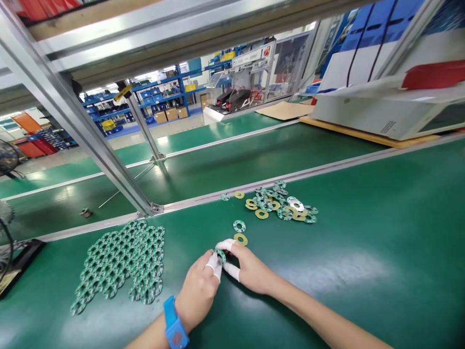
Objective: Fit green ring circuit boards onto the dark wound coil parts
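A small green ring-shaped circuit board [220, 256] is pinched between my two hands, just above the green tabletop. White finger cots cover several of my fingertips. My left hand [203, 281], with a blue wrist strap [175, 324] below it, grips the ring's left side, fingers closed. My right hand [250, 268] holds its right side between thumb and forefinger. Just beyond my right fingers lie a yellow ring [240, 239] and another green ring board [239, 226]. Part of the held ring is hidden by my fingers.
To the left, many green ring boards [119, 261] sit in close rows. A loose pile of green, yellow and white rings [276, 201] lies at the back right. An aluminium post [98, 140] rises from the bench's back rail. A grey machine [366, 114] stands far right.
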Demonstrator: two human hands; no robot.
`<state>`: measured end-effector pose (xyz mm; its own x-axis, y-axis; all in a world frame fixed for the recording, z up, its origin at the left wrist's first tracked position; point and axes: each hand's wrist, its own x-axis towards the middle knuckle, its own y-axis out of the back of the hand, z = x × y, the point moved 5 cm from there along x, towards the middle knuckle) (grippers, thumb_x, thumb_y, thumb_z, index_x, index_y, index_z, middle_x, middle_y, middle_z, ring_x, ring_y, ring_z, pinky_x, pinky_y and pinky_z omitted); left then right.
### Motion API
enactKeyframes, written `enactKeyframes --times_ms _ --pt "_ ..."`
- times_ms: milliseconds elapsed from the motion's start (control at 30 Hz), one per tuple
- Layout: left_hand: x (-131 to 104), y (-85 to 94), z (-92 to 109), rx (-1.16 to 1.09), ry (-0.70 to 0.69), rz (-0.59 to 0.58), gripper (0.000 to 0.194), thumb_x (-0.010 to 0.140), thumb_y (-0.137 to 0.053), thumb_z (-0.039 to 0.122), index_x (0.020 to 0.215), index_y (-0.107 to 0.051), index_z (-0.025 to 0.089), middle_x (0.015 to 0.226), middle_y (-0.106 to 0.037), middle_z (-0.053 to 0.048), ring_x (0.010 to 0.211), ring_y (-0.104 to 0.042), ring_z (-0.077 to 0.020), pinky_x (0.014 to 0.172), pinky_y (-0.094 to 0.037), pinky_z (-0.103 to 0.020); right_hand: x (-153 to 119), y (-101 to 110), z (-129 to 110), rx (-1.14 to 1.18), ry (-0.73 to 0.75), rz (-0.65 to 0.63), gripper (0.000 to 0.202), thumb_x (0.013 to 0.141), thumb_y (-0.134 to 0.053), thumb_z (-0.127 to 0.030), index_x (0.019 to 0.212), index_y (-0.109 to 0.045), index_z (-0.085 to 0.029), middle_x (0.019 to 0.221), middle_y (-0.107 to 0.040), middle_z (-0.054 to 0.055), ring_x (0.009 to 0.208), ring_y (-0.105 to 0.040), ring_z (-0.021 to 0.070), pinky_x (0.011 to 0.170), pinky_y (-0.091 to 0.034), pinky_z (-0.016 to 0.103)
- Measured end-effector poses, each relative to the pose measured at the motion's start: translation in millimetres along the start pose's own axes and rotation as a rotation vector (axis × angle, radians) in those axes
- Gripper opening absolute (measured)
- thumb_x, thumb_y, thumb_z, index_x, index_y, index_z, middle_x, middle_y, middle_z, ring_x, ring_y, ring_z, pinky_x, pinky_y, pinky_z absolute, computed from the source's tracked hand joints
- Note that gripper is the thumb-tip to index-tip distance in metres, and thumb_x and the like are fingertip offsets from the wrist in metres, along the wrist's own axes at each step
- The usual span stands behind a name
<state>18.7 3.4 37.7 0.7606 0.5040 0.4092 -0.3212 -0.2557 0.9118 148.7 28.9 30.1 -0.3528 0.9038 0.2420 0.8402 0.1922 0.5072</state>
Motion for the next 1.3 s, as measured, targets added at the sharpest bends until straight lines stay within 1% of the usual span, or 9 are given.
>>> enactKeyframes --times_ms 267,400,467,567,733,867,1000,1167,1300 --pt "0.6 2.4 -1.2 -0.106 0.035 -0.037 0.028 0.086 -0.038 0.006 0.098 -0.063 0.01 0.1 -0.064 -0.013 0.112 -0.054 -0.0261 0.092 -0.051 -0.039 -1.9 9.2 -3.3 -0.02 -0.009 0.056 0.036 0.076 -0.05 -0.016 0.112 -0.055 -0.015 0.106 -0.06 0.012 0.094 -0.057 0.0245 0.083 -0.05 0.041" --pt "12.5 6.8 -14.8 -0.349 0.326 -0.152 0.043 0.077 -0.063 0.019 0.119 -0.053 0.013 0.12 -0.055 -0.014 0.112 -0.052 -0.0239 0.097 -0.046 -0.036 -6.0 24.1 1.4 -0.161 0.034 0.306 0.024 0.085 -0.048 -0.022 0.105 -0.06 -0.018 0.099 -0.063 0.01 0.085 -0.06 0.0239 0.074 -0.053 0.039" --pt "28.2 3.2 -26.9 -0.436 0.372 -0.232 0.048 0.071 -0.072 0.025 0.115 -0.056 0.015 0.113 -0.059 -0.011 0.102 -0.056 -0.0214 0.09 -0.049 -0.03 -9.7 26.6 5.4 -0.277 0.118 0.427 0.022 0.088 -0.047 -0.023 0.105 -0.061 -0.019 0.099 -0.064 0.01 0.09 -0.061 0.0259 0.079 -0.053 0.042" --pt "66.7 -6.4 -74.6 -0.443 0.4 -0.286 0.021 0.07 -0.073 0.026 0.087 -0.064 0.019 0.088 -0.064 0.0 0.083 -0.059 -0.014 0.077 -0.048 -0.021 -11.5 25.0 14.2 -0.408 0.188 0.506 0.025 0.09 -0.046 -0.022 0.111 -0.06 -0.02 0.102 -0.065 0.01 0.096 -0.06 0.0274 0.082 -0.053 0.043" --pt "113.7 -16.5 -209.0 -0.238 0.752 -0.081 0.015 0.087 -0.052 0.021 0.094 -0.06 0.009 0.098 -0.06 -0.01 0.093 -0.056 -0.0188 0.087 -0.043 -0.035 -8.4 24.1 18.9 -0.537 0.242 0.54 0.027 0.09 -0.044 -0.022 0.113 -0.06 -0.02 0.101 -0.067 0.008 0.094 -0.063 0.0256 0.078 -0.056 0.039" --pt "106.0 -29.1 -247.9 -0.19 0.876 -0.026 0.028 0.084 -0.059 0.027 0.104 -0.056 0.009 0.108 -0.057 -0.012 0.101 -0.055 -0.0238 0.088 -0.044 -0.043 -10.1 27.9 16.2 -0.588 0.291 0.606 0.025 0.09 -0.044 -0.022 0.105 -0.064 -0.02 0.092 -0.068 0.006 0.088 -0.065 0.0237 0.073 -0.057 0.034" --pt "87.0 -22.1 -219.3 -0.177 0.821 0.059 0.051 0.08 -0.06 0.029 0.122 -0.047 0.005 0.128 -0.043 -0.023 0.12 -0.04 -0.0323 0.101 -0.034 -0.046 -8.3 25.3 12.5 -0.549 0.338 0.555 0.023 0.09 -0.044 -0.018 0.1 -0.065 -0.022 0.083 -0.068 0.005 0.08 -0.065 0.0206 0.072 -0.056 0.031" --pt "76.1 2.0 -140.3 -0.289 0.541 0.027 0.051 0.075 -0.064 0.027 0.122 -0.05 0.012 0.128 -0.046 -0.015 0.12 -0.042 -0.0264 0.105 -0.033 -0.04 -13.4 20.2 -0.5 -0.502 0.377 0.509 0.024 0.09 -0.042 -0.015 0.098 -0.064 -0.019 0.079 -0.066 0.007 0.074 -0.063 0.0204 0.068 -0.054 0.031" --pt "72.5 13.4 -76.4 -0.416 0.283 -0.054 0.045 0.076 -0.061 0.03 0.119 -0.054 0.016 0.127 -0.048 -0.013 0.119 -0.044 -0.0268 0.104 -0.036 -0.043 -61.7 19.7 -23.5 -0.567 0.369 0.444 0.024 0.09 -0.042 -0.015 0.1 -0.064 -0.019 0.071 -0.065 0.005 0.062 -0.06 0.0178 0.056 -0.051 0.027"
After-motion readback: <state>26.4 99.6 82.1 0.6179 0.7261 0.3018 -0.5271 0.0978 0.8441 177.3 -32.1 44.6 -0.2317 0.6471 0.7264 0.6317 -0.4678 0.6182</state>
